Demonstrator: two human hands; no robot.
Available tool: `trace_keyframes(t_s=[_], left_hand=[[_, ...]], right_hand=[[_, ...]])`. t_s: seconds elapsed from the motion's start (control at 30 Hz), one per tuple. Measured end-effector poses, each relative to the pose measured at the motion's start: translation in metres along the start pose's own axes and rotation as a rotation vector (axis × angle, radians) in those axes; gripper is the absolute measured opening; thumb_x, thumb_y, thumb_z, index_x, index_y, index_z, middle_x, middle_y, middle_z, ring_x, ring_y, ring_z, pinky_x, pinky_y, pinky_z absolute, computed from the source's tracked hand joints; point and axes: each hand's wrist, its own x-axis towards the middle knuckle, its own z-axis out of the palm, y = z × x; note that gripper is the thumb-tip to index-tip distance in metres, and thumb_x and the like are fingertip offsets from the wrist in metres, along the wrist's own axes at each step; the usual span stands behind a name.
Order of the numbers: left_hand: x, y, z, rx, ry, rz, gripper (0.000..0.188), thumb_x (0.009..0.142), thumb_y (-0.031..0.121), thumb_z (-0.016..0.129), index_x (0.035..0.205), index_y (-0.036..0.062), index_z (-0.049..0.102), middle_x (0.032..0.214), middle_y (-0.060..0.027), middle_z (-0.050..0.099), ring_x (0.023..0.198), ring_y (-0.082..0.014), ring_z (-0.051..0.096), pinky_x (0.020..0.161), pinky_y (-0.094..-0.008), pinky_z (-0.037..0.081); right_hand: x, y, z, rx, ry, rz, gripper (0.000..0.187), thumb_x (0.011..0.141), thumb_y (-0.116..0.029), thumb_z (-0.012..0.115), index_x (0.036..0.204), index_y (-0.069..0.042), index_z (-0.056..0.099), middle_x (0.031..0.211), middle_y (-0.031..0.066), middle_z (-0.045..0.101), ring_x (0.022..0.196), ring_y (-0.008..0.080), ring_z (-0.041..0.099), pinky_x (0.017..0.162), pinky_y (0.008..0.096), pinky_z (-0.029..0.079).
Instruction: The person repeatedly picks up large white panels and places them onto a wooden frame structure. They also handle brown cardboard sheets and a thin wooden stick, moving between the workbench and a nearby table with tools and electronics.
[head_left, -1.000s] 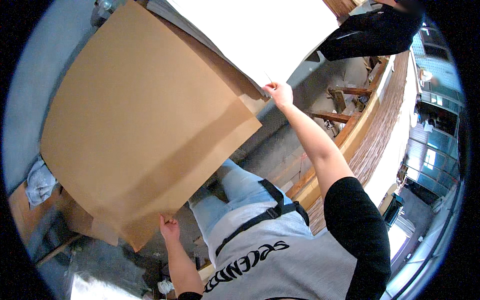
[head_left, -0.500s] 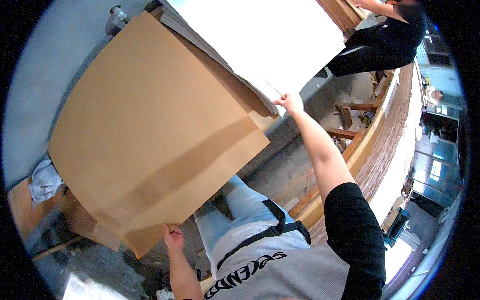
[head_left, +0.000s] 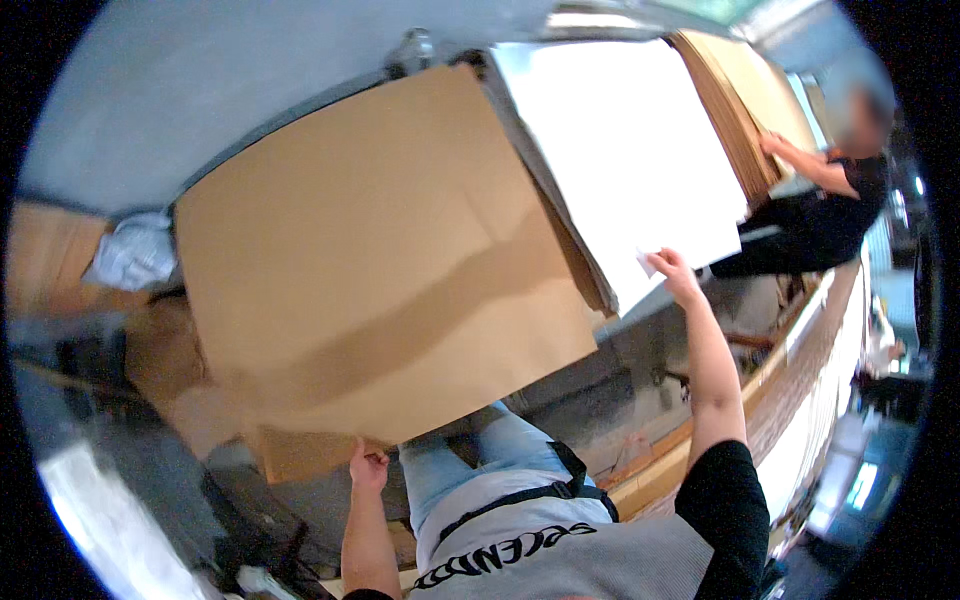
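A crumpled, pale grey bag of thin, wrinkled material [head_left: 133, 252] lies at the far left, just beside a large, smooth, matt brown rectangular sheet [head_left: 400, 240]. That sheet spreads in front of the person, a soft shadow band crossing it and its near left corner bending down. The person's left hand [head_left: 370, 466] is at its near edge, fingers curled; whether they grip it cannot be told. Next come legs in faded light-blue denim [head_left: 508, 440]. Right of the brown sheet, a large, bright white sheet [head_left: 620, 150] tops a pile with thin layered edges. The right hand [head_left: 676, 272], well apart from the left, pinches its near corner between thumb and fingers. Farther right, a co-worker's hand [head_left: 771, 142] touches a thick stack of brown sheets [head_left: 722, 120].
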Motion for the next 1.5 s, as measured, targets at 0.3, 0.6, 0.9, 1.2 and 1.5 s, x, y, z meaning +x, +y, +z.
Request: trace_keyframes(t_s=[0.3,0.6,0.9,1.2,1.5], left_hand=[[0.001,-0.02,-0.003,-0.094,-0.002,0.084,0.029,0.082,0.031,0.058,0.089,0.0041,0.052,0.066,-0.0094,0.054,0.048,-0.0197,0.051,0.042,-0.031,0.042],[-0.019,-0.038,0.009,-0.154,-0.034,0.111,0.031,0.082,0.033,0.056,0.086,0.0028,0.053,0.066,-0.0083,0.055,0.051,-0.0186,0.054,0.046,-0.0296,0.044],[-0.002,-0.055,-0.002,-0.054,-0.222,0.329,0.025,0.085,0.03,0.052,0.079,0.0051,0.053,0.062,-0.0045,0.052,0.051,-0.0146,0.047,0.043,-0.0292,0.036],[-0.004,-0.039,0.001,-0.141,-0.126,0.071,0.026,0.086,0.029,0.052,0.089,0.003,0.051,0.068,-0.0087,0.053,0.052,-0.019,0.051,0.046,-0.0314,0.042],[0.012,-0.04,-0.008,-0.12,-0.078,0.039,0.027,0.083,0.029,0.057,0.094,0.0058,0.05,0.069,-0.0063,0.053,0.053,-0.0176,0.051,0.044,-0.0288,0.042]], right_hand=[[-0.108,-0.212,0.183,-0.08,-0.017,-0.599,0.015,0.087,-0.019,0.049,0.078,-0.008,0.047,0.061,-0.0021,0.045,0.051,0.0074,0.04,0.045,0.0224,0.034],[-0.243,-0.202,0.517,-0.376,-0.639,-0.952,0.021,0.087,-0.023,0.046,0.096,-0.004,0.044,0.072,0.0161,0.058,0.066,0.0352,0.057,0.055,0.0451,0.043],[-0.301,-0.16,0.589,-0.371,-0.725,-0.952,0.023,0.086,-0.028,0.048,0.087,-0.005,0.045,0.066,0.0129,0.059,0.059,0.0322,0.058,0.053,0.0438,0.044],[-0.266,-0.159,0.45,-0.531,-1.174,-0.207,0.034,0.083,-0.038,0.052,0.09,-0.005,0.06,0.067,0.0053,0.064,0.048,0.0142,0.058,0.05,0.0278,0.045],[-0.192,0.017,0.284,0.596,-0.242,0.665,0.033,0.088,-0.03,0.048,0.109,-0.005,0.05,0.096,0.0082,0.059,0.079,0.0111,0.06,0.037,0.0202,0.031]])
